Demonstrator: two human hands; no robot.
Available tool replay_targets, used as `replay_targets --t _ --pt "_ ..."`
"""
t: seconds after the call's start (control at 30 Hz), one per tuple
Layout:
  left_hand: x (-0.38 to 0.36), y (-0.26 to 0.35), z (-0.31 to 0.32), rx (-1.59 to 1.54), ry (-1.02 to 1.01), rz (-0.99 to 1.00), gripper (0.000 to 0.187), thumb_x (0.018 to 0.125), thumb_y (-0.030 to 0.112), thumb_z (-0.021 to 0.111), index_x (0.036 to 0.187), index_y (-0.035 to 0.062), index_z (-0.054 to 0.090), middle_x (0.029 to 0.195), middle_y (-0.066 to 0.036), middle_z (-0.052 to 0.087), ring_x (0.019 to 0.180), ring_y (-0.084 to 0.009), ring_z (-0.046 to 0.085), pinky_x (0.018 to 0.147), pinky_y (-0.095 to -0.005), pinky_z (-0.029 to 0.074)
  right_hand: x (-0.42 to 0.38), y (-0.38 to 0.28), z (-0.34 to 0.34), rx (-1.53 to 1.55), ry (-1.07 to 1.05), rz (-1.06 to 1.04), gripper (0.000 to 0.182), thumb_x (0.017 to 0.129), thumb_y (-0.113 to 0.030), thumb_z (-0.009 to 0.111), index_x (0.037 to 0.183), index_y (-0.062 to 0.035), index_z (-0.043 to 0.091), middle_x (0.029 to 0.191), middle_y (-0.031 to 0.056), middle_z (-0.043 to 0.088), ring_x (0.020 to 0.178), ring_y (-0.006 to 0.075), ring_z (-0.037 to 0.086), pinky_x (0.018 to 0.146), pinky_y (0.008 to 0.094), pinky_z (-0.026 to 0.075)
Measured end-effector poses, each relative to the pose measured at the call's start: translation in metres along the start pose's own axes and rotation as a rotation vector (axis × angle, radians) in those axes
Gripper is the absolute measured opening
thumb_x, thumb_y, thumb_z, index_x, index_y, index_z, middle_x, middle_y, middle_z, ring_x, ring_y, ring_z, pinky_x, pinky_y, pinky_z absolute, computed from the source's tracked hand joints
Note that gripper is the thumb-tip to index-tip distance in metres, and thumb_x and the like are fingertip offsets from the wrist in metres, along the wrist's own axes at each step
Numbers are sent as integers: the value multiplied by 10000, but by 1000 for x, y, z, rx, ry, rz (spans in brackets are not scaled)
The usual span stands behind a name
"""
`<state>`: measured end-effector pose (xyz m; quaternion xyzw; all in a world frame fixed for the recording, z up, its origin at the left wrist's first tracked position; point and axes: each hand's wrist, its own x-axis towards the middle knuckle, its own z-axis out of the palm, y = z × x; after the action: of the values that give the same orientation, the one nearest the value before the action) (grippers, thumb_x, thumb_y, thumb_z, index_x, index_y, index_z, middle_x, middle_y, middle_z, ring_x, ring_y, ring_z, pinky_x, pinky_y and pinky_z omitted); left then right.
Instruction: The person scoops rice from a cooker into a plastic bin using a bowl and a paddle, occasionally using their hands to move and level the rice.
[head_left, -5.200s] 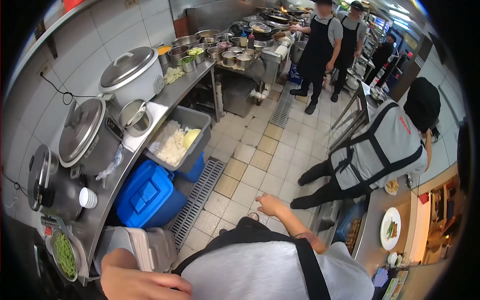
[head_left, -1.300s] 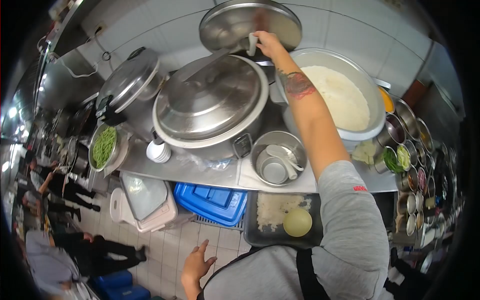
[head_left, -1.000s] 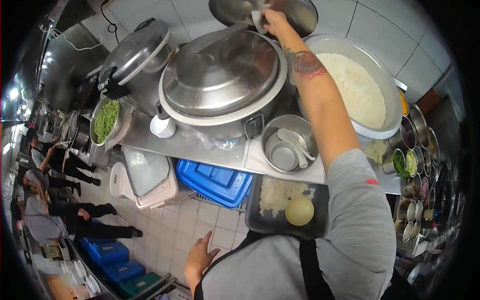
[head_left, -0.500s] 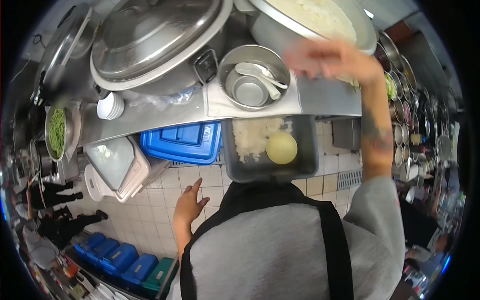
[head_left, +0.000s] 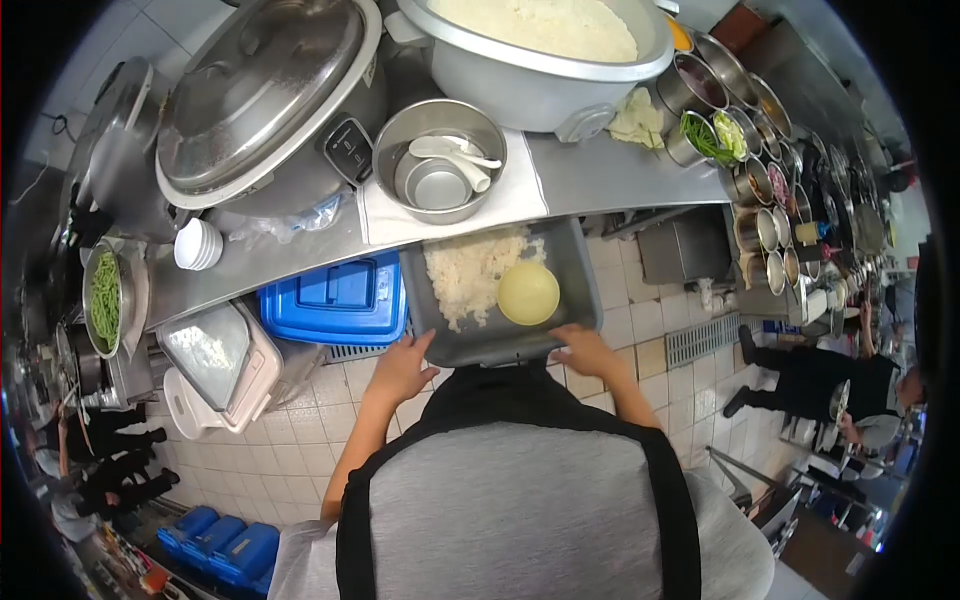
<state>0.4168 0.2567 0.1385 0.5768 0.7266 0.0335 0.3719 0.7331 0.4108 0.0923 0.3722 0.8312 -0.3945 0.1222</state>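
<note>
A grey plastic tub (head_left: 585, 262) juts out below the counter, its near edge close to my apron. Inside lie a heap of cooked white rice (head_left: 465, 275) and a round pale yellow bowl (head_left: 528, 294). My left hand (head_left: 400, 370) is at the tub's near left corner, thumb and fingers apart, fingertips at the rim. On the near right rim, my right hand (head_left: 592, 355) has its fingers over the edge and its thumb on the near side.
On the steel counter (head_left: 620, 175) stand a lidded rice cooker (head_left: 270, 100), an open cooker (head_left: 520, 65) full of rice, and a steel pot (head_left: 440, 205) with white spoons. A blue lidded box (head_left: 335, 300) sits left of the tub. Co-workers stand at both sides.
My right hand has come down from the open cooker to the tub's near right rim. My left hand has moved up to its left corner. The view has shifted to the right.
</note>
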Motion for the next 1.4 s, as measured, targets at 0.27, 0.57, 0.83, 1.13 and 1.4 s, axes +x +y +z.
replay_targets --t 0.27,0.57,0.83,1.13,1.4 --pt "32 42 129 28 18 22 753 682 240 743 1328 184 361 1311 -54 399 1294 -290 295 936 -699 247 19 -4 -1 -187 -210 -154 496 739 -263 680 1145 -17 535 1095 227 547 1028 381 532 877 421 442" --pt "11 42 152 33 456 -231 543 682 79 683 1164 228 480 1255 22 440 1287 -207 309 972 -696 198 40 -35 -129 -117 2 -562 402 775 -172 623 1138 -17 550 1116 209 535 1006 361 542 899 417 429" --pt "22 79 197 -44 607 -415 589 666 146 732 1186 166 455 1318 -46 373 1339 -292 211 921 -687 306 48 -2 -104 -209 77 -643 410 764 -133 624 1145 -7 542 1162 208 504 1090 363 489 912 413 423" --pt "36 90 200 -56 521 -384 655 655 150 728 1234 125 421 1302 -90 355 1320 -340 216 908 -587 403 28 125 -14 -270 -109 -626 299 757 -176 677 1040 -82 644 1205 125 555 1303 398 272 1033 461 321" --pt "36 69 185 -93 502 -338 516 678 135 695 1159 139 509 1210 -59 439 1269 -299 289 875 -512 459 69 121 -2 -90 -251 -637 356 727 -220 677 1051 -78 640 1107 141 600 1146 338 451 954 403 382"
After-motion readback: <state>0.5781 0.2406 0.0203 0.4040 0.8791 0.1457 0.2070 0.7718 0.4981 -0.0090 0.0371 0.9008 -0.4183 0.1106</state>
